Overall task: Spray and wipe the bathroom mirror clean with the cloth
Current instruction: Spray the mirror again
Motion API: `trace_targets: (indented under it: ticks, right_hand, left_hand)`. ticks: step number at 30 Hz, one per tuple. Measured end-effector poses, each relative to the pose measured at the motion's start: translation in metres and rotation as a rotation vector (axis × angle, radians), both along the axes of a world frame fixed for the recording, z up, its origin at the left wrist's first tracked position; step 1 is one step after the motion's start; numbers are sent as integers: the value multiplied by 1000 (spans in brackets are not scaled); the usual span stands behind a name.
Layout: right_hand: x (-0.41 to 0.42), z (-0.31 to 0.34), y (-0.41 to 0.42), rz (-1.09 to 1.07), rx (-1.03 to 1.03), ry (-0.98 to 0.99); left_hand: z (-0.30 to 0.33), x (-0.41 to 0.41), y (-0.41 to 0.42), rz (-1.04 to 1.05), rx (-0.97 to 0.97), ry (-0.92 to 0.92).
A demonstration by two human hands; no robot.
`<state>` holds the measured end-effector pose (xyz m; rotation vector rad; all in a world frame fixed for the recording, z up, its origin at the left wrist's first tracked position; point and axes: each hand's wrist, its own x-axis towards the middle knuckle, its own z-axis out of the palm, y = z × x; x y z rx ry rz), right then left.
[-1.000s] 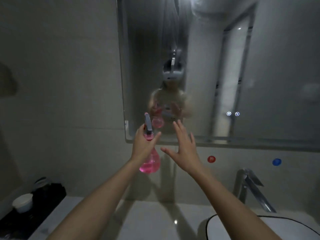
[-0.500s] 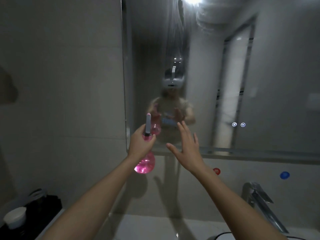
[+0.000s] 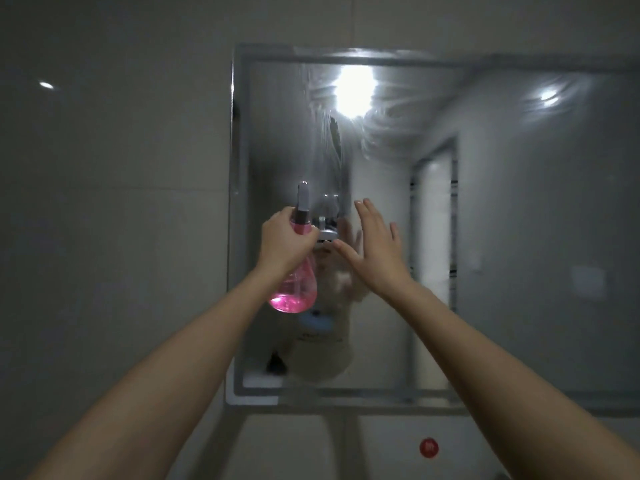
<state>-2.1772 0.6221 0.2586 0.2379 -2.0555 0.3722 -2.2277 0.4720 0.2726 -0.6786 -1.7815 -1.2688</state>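
Mirror hazy, smeared near top | left hand grips pink spray bottle | right hand fingers spread

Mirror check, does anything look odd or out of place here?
Yes. The mirror shows hazy swirled smears near its top, around the reflected light. The left hand grips the pink spray bottle, but the right hand is open and bare, and no cloth for wiping is in view.

A bathroom: framed wall mirror, grey tiles.
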Motion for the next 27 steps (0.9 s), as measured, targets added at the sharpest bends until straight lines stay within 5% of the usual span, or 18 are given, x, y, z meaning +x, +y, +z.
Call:
trace_targets:
  ticks: [19, 27]
  right_hand:
    - [42, 46, 3, -133, 87, 74]
    - [58, 26, 49, -231, 72, 36]
  left_hand:
    - [66, 25, -2, 69, -22, 93]
    - [51, 25, 43, -114, -37, 152]
